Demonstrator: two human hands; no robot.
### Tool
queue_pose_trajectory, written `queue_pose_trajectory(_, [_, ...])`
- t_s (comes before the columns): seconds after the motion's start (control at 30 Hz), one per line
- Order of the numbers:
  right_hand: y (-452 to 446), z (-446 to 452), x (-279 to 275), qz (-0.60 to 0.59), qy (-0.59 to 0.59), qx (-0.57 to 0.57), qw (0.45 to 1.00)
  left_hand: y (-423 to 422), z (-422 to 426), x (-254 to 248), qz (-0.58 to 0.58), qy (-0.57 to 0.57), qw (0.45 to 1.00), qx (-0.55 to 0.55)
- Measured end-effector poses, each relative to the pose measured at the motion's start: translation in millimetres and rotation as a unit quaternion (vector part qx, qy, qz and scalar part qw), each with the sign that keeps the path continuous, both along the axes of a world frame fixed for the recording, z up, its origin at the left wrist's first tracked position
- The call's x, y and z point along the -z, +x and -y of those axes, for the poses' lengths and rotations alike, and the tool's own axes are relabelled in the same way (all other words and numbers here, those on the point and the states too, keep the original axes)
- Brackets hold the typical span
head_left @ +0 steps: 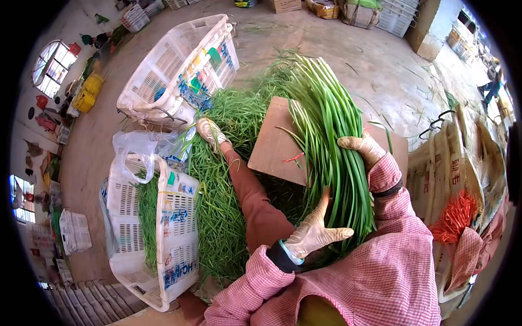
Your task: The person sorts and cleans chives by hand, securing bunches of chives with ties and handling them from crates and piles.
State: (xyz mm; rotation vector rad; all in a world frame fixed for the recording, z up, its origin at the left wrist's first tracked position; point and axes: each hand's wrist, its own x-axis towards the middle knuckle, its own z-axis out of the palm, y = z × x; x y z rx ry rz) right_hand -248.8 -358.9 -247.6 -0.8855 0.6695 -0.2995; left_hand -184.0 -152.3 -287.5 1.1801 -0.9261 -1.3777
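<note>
A large bundle of long green stalks [326, 103] with pale ends lies across a brown board [280, 144]. My right hand [363, 148], in a pale glove, wraps round the right side of the bundle at about its middle. Against the bundle's lower left side is my left hand [318, 233], also gloved, with thumb and forefinger spread apart and its other fingers partly hidden. A small red tie [294, 157] rests on the board near the stalks.
Loose greens [220, 217] cover the floor around my leg [253, 204]. White crates [176, 228] [174, 65] stand at the left. Red ties [455, 217] hang at the right beside sacking. A person [492, 87] is at the far right.
</note>
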Motion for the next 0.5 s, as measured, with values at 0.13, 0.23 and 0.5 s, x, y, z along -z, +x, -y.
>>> queue_pose_trajectory(0.13, [-5.8, 50.5, 39.2, -0.185, -0.195, -0.028, 0.963, 21.8, 30.8, 44.2, -0.077, 0.141, 0.983, -0.087])
queue_pose_trajectory(0.23, [15.3, 46.6, 155.9, -0.467, -0.557, -0.016, 0.687, 37.1, 59.8, 99.4, -0.021, 0.160, 0.970, -0.181])
queue_pose_trajectory(0.5, [6.6, 59.0, 153.4, -0.212, -0.377, 0.025, 0.901, 54.0, 25.0, 97.0, -0.102, 0.161, 0.964, -0.184])
